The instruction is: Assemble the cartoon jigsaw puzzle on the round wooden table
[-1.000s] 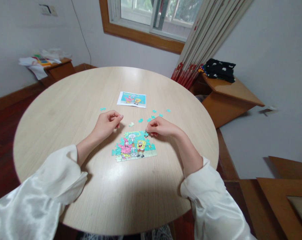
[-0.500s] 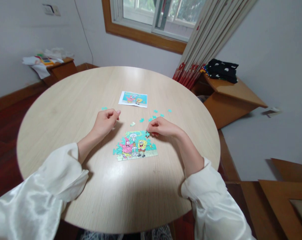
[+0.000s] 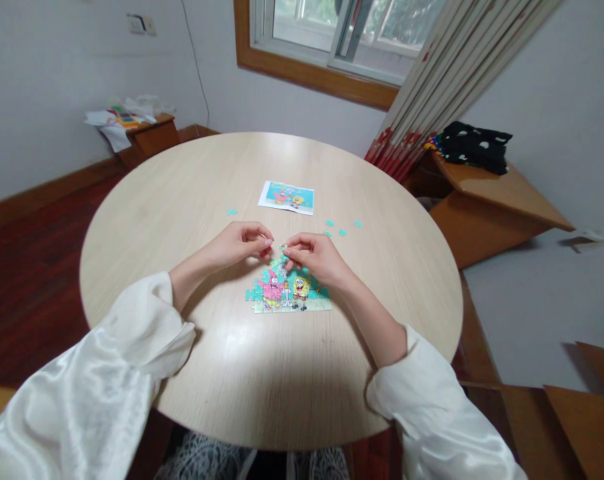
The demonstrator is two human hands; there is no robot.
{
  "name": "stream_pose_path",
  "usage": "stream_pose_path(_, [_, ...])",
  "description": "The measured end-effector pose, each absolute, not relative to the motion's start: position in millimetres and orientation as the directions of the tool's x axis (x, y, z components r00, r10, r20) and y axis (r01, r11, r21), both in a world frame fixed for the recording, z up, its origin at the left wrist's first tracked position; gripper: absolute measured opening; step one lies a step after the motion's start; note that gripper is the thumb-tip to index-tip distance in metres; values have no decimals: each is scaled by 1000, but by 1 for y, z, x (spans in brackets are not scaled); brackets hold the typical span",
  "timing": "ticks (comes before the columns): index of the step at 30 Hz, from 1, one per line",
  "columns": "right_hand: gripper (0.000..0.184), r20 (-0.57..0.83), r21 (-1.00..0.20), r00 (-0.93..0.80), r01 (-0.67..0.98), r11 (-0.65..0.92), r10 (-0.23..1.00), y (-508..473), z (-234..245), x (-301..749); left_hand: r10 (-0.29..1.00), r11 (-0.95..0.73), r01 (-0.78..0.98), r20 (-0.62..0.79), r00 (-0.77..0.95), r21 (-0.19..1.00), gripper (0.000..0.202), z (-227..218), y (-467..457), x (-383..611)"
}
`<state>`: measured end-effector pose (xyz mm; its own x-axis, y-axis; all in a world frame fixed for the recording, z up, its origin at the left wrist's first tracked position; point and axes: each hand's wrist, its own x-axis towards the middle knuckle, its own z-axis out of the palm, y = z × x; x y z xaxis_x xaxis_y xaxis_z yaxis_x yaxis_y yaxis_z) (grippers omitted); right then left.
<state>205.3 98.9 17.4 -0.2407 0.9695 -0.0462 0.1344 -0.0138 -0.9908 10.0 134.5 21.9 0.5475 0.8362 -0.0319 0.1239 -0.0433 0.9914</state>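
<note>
A partly joined jigsaw puzzle (image 3: 275, 293) lies on the round table, its picture showing a pink starfish, a yellow sponge and a pale figure between them. Over its top edge, my right hand (image 3: 315, 255) pinches a small turquoise puzzle piece (image 3: 283, 247) between thumb and fingers, hiding the puzzle's upper right part. My left hand (image 3: 247, 243) is just left of that piece, fingers curled and thumb close to the index finger. Whether anything is in that pinch is too small to tell. The two hands are close but apart.
Beyond the hands lies a printed reference picture (image 3: 289, 198). Several loose turquoise pieces (image 3: 343, 233) are scattered right of it, and another loose piece (image 3: 232, 212) lies to the left. A side cabinet (image 3: 502, 200) with black cloth stands beyond the table (image 3: 262, 373).
My right hand has moved left from the puzzle's upper right corner to its top middle, a piece in its fingers. My left hand has come right, towards it. The camera view has shifted slightly.
</note>
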Motion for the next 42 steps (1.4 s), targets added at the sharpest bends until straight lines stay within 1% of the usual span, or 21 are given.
stream_pose_path(4, [36,-19,-997,-250,77,0,968,95,13,194,787,-6,140,-81,612,990,17,20,135,7])
stream_pose_path(8, [37,-30,-998,-253,69,-13,967,89,10,185,742,28,178,-140,656,984,19,23,136,1])
stream_pose_path(12, [35,-52,-998,-278,61,-36,959,87,6,179,694,41,214,-182,697,976,18,27,136,-6])
stream_pose_path(15, [28,-39,-997,-299,72,-18,953,87,3,177,678,27,251,-202,707,968,17,27,136,-10])
stream_pose_path(19, [12,28,-987,-280,146,72,960,88,0,179,691,-11,305,-213,690,952,15,24,137,-12])
stream_pose_path(21, [9,41,-980,-277,179,93,960,89,-1,179,708,-31,324,-208,675,946,16,22,138,-12])
stream_pose_path(24, [8,44,-967,-294,228,115,955,89,-1,180,722,-66,348,-195,663,935,17,19,139,-11])
stream_pose_path(32, [5,56,-920,-317,351,172,947,87,2,179,710,-167,406,-177,682,899,15,19,136,-9])
stream_pose_path(42, [5,72,-915,-329,354,194,941,87,0,178,723,-161,417,-180,666,895,9,20,132,-4])
